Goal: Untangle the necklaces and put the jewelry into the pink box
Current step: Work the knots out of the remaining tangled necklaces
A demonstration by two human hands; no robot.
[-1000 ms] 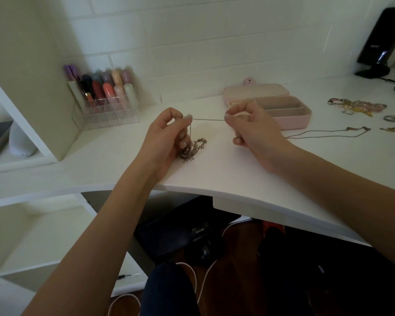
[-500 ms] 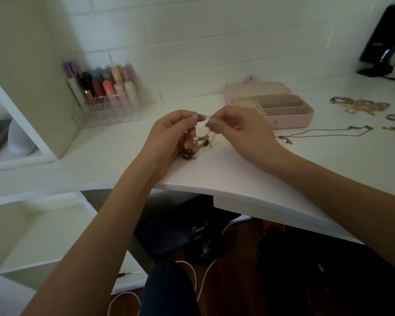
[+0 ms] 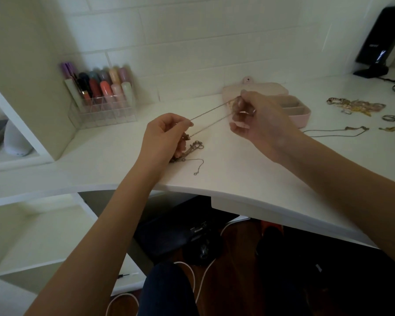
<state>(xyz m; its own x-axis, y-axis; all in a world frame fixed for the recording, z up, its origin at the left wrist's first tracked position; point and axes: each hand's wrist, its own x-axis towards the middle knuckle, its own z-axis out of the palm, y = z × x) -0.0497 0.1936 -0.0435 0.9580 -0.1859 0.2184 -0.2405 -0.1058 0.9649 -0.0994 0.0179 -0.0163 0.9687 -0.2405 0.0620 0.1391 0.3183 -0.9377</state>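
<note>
We are untangling: left hand (image 3: 163, 135) pinching the knot (image 3: 192, 148), right hand (image 3: 258, 119) pinching the chain (image 3: 209, 118) taut near the desk's (image 3: 237, 174) middle. Next, easing links free, gently.

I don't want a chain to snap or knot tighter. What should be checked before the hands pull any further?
1. Left hand pinches the chain: ok.
2. Right hand pinches the chain's other end: ok.
3. Chain free of the tangled clump under the left hand: not ok, both strands run back toward it.
4. Loose end with clasp lying free on the desk: ok.
5. Pink box open to receive jewelry: ok.
6. Chain undamaged: cannot tell.
</note>
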